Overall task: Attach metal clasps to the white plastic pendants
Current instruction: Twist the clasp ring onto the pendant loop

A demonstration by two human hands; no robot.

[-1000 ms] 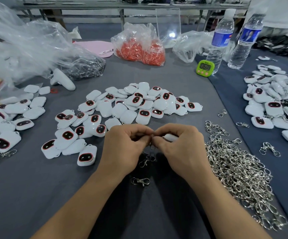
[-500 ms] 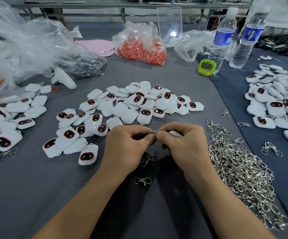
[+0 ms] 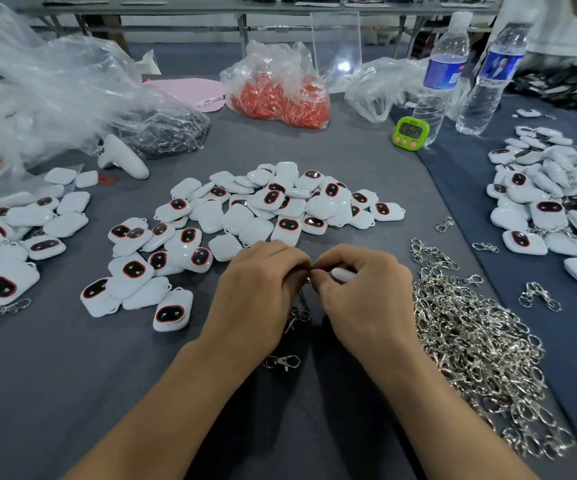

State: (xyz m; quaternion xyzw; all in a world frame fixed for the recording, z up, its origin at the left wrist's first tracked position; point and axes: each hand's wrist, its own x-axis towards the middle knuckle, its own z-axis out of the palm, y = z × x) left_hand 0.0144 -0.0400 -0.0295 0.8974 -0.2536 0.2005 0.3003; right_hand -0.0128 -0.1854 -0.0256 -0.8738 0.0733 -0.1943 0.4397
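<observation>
Head: left hand [image 3: 256, 289] obscures clasp [image 3: 296, 315], right hand [image 3: 359, 299] pendant [image 3: 343, 273].

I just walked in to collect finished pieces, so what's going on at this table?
A person is fitting a metal clasp onto a white pendant. The right hand grips the pendant and the left hand pinches the clasp, which dangles between them. The fingers hide the joint itself. A heap of pendants lies ahead, and a pile of loose clasps lies to the right.
</observation>
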